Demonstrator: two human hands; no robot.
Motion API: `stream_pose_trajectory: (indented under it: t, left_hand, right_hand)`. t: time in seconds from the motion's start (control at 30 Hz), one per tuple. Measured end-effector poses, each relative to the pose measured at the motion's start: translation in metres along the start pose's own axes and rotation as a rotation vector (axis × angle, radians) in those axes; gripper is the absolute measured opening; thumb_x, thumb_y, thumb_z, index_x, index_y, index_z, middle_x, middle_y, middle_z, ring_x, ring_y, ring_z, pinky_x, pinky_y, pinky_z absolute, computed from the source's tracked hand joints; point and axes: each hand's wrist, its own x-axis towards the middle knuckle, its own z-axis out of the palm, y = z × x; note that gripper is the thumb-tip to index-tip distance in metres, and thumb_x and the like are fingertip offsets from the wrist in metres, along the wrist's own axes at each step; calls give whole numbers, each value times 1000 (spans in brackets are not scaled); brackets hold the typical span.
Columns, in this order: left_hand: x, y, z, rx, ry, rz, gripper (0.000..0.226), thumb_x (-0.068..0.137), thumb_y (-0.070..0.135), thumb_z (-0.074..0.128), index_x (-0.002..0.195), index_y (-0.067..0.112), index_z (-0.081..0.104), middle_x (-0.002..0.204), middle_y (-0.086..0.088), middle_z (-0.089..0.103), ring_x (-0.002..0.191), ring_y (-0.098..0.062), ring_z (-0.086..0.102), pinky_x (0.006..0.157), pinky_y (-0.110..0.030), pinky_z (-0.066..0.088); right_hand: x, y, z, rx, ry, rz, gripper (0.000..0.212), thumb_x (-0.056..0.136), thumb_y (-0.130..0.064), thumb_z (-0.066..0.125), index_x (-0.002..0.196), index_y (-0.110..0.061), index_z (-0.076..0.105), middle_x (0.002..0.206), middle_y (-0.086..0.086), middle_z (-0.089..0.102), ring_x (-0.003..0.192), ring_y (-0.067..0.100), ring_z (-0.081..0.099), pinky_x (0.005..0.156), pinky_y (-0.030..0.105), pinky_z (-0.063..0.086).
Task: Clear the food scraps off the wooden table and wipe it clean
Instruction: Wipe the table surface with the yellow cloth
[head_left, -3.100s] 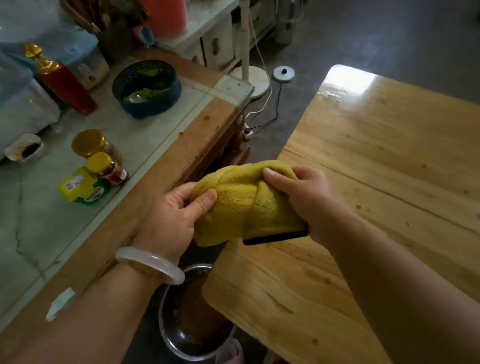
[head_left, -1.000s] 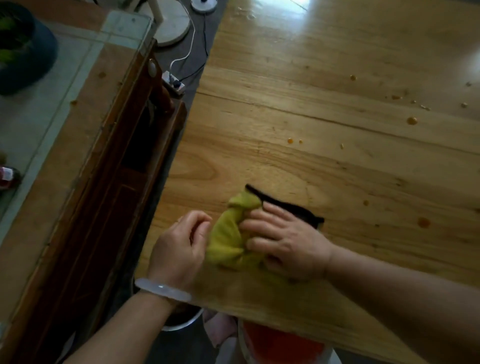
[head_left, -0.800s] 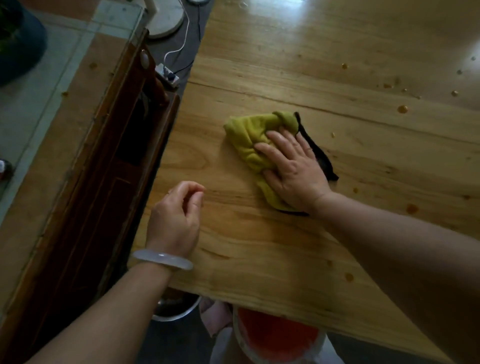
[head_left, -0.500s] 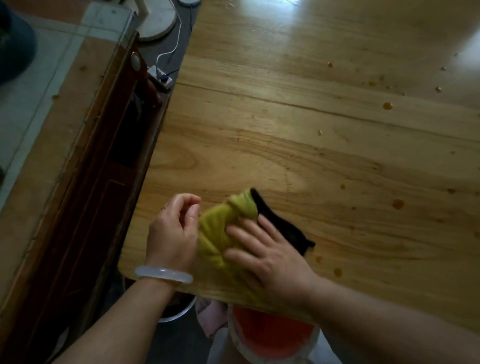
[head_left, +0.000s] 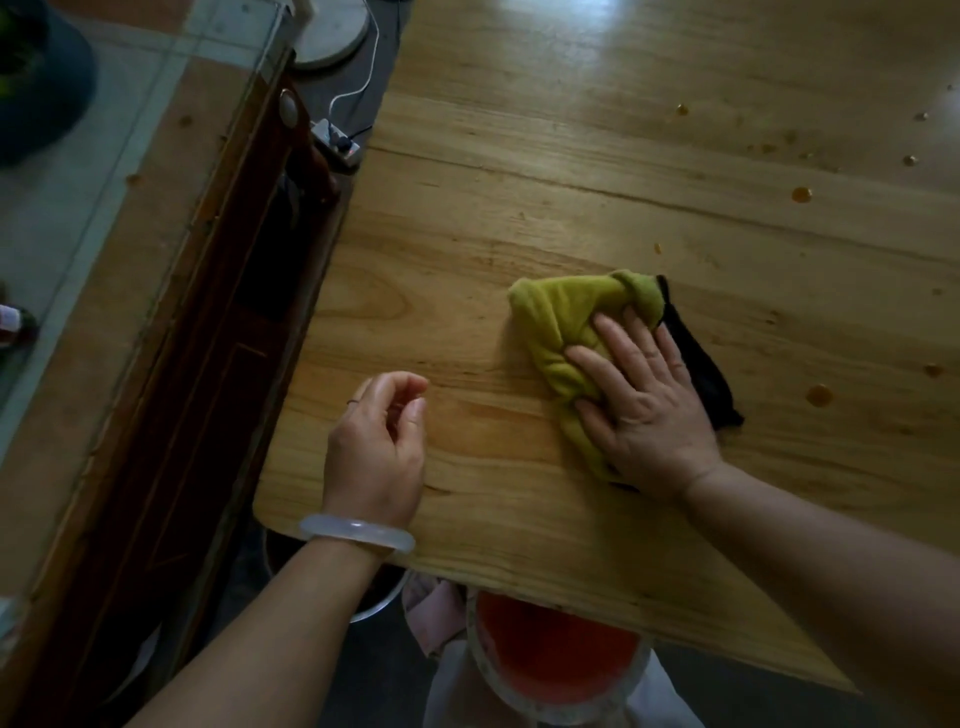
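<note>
1. The table (head_left: 597, 171), pale wooden planks, fills most of the view, and everything here is placed from its near-left corner.
2. Left of that corner, across a narrow gap, runs a dark wood sideboard (head_left: 171, 395) with a glass top, and a blue bowl (head_left: 41, 88) sits at its far end.
3. Under the near edge, just right of the corner, an orange bucket (head_left: 556, 654) pokes out; a steel pan (head_left: 379, 597) shows right below the corner.
4. The right hand (head_left: 644, 405) is flat on the cloth, fingers straight and slightly spread, pressing down, a little way in from the corner.
5. The left hand (head_left: 379, 447) hangs just inside the corner, fingers loosely curled toward the thumb, holding nothing; whether it touches the wood, I cannot tell. A pale bangle (head_left: 356, 538) rings the wrist.
6. The cloth (head_left: 566, 322), yellow-green with a black edge, lies bunched on the wood under that right palm, touching the table.
7. Scraps (head_left: 801, 194): orange drips and crumbs dot the planks right of the cloth and farther back, well away from the corner.
</note>
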Motion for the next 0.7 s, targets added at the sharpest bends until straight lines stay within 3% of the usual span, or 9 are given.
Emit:
stream_pose_trajectory:
  t: [0.1, 0.23, 0.3, 0.37, 0.47, 0.6, 0.7]
  left_hand:
    - [-6, 0, -4, -4, 35, 33, 15, 91, 12, 53, 100, 21, 60, 94, 13, 54, 86, -1, 56, 70, -12, 45]
    - [-28, -16, -9, 22, 50, 4, 19, 90, 12, 54, 95, 29, 58, 93, 15, 55, 86, 2, 55, 69, -8, 43]
    - [-38, -29, -11, 41, 61, -62, 20, 90, 13, 55, 93, 33, 57, 95, 14, 56, 89, -1, 56, 75, -18, 47]
    - [-37, -38, -13, 57, 88, -141, 18, 90, 15, 54, 95, 33, 56, 97, 15, 53, 93, -5, 55, 79, -26, 49]
    - [-18, -45, -16, 141, 167, -145, 19, 90, 13, 54, 105, 23, 59, 102, 10, 48, 96, -10, 52, 79, -25, 44]
    - [24, -40, -12, 246, 166, -53, 39, 89, 4, 51, 127, 12, 54, 124, -7, 46, 113, -21, 45, 90, -23, 35]
    - [57, -32, -4, 392, 118, 60, 51, 85, 0, 50, 135, 13, 49, 133, -10, 45, 122, -29, 40, 100, -33, 36]
  right_hand:
    - [-5, -58, 14, 1, 11, 87, 61, 93, -59, 29, 149, -35, 27, 162, 6, 14, 149, 28, -3, 118, 48, 1]
    - [-44, -127, 35, 68, -30, -280, 59, 95, -55, 38, 150, -33, 30, 160, 6, 22, 149, 30, 7, 116, 51, 11]
    - [-52, -145, 41, 96, -62, -402, 59, 97, -51, 41, 151, -32, 27, 160, 2, 22, 149, 28, 10, 115, 49, 15]
    - [-36, -148, 41, 68, -86, -504, 63, 97, -51, 40, 153, -31, 22, 161, 0, 20, 149, 25, 9, 116, 47, 12]
    - [16, -142, 33, 29, -125, -644, 59, 98, -51, 35, 152, -33, 21, 160, -2, 21, 150, 23, 5, 118, 45, 2]
    - [81, -133, 24, -8, -135, -616, 58, 97, -53, 33, 151, -37, 22, 162, -3, 13, 150, 20, -5, 120, 45, -1]
    - [110, -121, 15, -20, -86, -511, 59, 96, -56, 28, 152, -37, 21, 162, -5, 9, 149, 17, -7, 121, 43, -3]
